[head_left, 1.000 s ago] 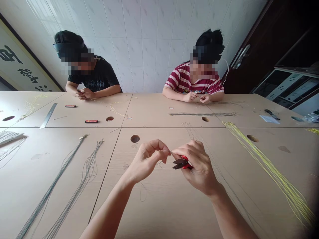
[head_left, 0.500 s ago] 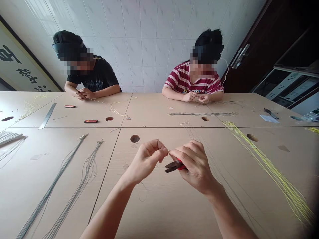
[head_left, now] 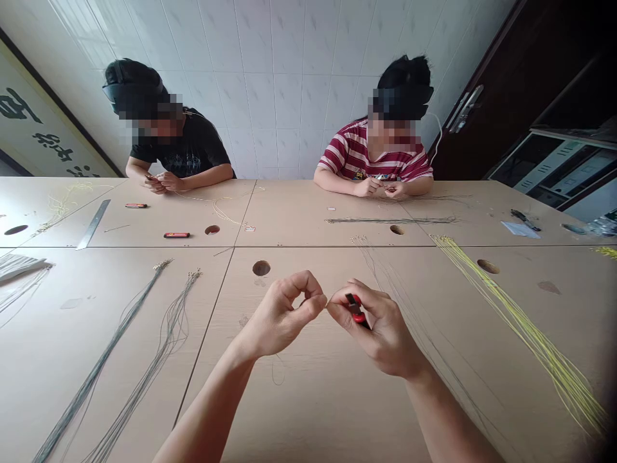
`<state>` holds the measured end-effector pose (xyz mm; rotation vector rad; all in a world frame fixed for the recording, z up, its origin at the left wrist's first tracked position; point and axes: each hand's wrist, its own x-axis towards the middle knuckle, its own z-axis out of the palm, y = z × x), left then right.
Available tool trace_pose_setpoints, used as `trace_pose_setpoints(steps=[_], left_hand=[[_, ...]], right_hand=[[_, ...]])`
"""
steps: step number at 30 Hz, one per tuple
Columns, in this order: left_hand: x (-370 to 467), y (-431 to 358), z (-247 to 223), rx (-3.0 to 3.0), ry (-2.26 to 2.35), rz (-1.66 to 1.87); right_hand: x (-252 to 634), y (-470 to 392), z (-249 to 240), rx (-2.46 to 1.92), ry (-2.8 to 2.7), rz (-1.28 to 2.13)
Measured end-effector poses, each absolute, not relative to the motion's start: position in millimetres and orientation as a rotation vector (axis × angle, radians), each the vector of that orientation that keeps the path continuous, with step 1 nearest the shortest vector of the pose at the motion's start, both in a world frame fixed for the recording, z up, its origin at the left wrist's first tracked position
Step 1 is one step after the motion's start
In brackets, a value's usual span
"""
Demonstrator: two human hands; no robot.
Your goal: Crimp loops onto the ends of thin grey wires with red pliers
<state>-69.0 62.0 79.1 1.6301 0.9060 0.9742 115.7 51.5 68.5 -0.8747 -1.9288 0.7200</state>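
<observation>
In the middle of the head view my left hand (head_left: 284,315) is closed in a pinch, thumb against forefinger. A thin cord (head_left: 277,381) hangs as a loop below this hand, and a small yellowish end shows at the fingertips. My right hand (head_left: 385,331) curls round a pair of small pliers (head_left: 357,311) with red handles and dark jaws. Its thumb and forefinger also pinch right beside the left fingertips, at the same tiny end. The detail between the fingertips is too small to make out. Both hands are above the table (head_left: 308,411).
Grey cord bundles (head_left: 113,334) (head_left: 164,344) lie at left, a yellow bundle (head_left: 511,315) at right, and loose thin cords (head_left: 414,315) beside my right hand. Two people (head_left: 178,141) (head_left: 376,141) work opposite. A steel ruler (head_left: 94,224) and round table holes (head_left: 261,268) are also in view.
The pliers have turned in my right hand: their jaws, which pointed left, now tip upward close to the palm. The right fingers have shifted, and both hands' fingertips stay together.
</observation>
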Motion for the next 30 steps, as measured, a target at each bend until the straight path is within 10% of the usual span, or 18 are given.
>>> trace_pose_setpoints(steps=[11,30], left_hand=[[-68.6,61.7,79.5,1.799,0.874,1.02],[-68.9,63.1,81.9,1.596,0.904,0.999]], right_hand=[[115.5,52.5,76.6,-0.91,-1.654,1.341],[116.0,49.6,72.1,-1.001,-1.836,0.752]])
